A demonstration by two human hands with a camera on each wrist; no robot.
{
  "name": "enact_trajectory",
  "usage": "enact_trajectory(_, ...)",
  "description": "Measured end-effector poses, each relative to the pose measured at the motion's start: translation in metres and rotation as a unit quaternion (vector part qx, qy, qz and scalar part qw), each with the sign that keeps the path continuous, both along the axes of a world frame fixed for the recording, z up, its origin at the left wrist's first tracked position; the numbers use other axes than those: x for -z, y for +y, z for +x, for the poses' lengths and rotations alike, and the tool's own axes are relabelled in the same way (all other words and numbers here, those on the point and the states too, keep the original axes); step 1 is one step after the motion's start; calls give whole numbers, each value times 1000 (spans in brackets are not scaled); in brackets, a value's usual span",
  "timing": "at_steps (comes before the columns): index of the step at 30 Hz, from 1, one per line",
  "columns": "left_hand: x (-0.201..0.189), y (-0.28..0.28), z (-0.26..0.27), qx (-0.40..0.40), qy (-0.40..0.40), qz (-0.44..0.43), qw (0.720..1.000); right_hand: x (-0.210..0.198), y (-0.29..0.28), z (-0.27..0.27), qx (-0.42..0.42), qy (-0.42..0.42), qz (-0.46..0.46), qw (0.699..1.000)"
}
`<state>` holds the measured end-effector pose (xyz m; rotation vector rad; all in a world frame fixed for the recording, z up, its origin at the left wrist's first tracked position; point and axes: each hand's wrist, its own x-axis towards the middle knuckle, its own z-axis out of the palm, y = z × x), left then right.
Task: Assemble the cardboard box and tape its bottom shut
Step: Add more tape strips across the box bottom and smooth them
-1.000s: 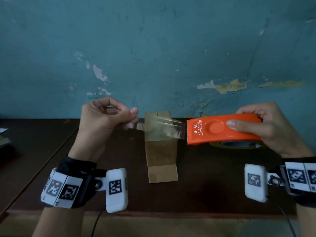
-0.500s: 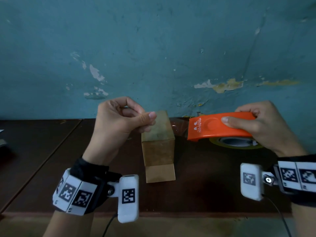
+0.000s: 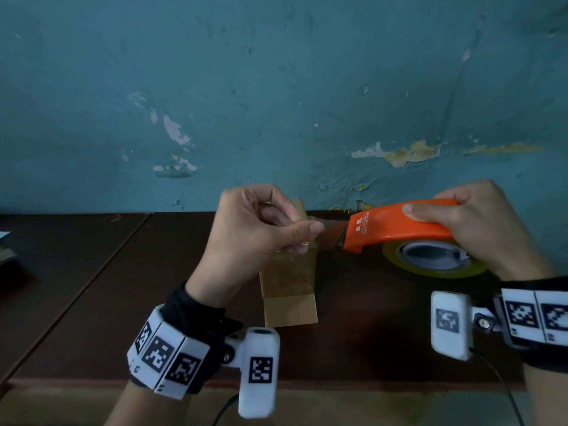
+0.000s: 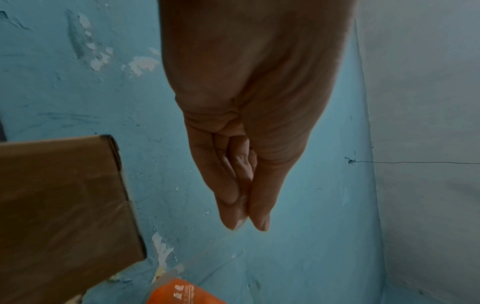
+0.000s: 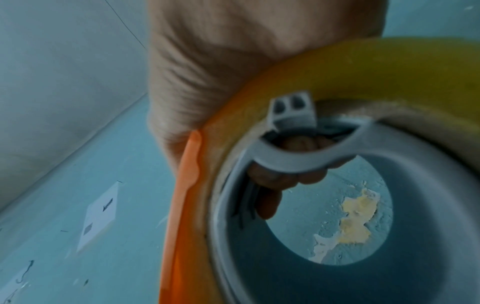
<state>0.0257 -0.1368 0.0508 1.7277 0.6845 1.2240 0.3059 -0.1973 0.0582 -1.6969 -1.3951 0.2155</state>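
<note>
Here, over the dark table (image 3: 92,287), my left hand (image 3: 255,232) pinches the clear tape's end (image 3: 310,245) between thumb and fingertips, just above the small cardboard box (image 3: 289,290) standing upright near the blue wall (image 3: 276,87) — while my right hand (image 3: 479,232) grips the orange tape dispenser (image 3: 396,229), fingers curled around it, just right of the box.

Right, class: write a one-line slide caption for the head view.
Left hand pinches the clear tape end above the cardboard box; right hand holds the orange tape dispenser.
</note>
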Motion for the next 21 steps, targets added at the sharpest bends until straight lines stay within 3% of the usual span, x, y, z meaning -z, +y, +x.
enact_trajectory(13,5,-4,12,15,29,7,999,3,8,-14,100,68,-42,992)
enact_trajectory(18,-1,-10,9,51,-22,-8,998,4,7,-11,255,-22,-70,964)
enact_trajectory(21,-7,-9,2,53,-32,-6,998,7,5,3,283,-8,-67,957)
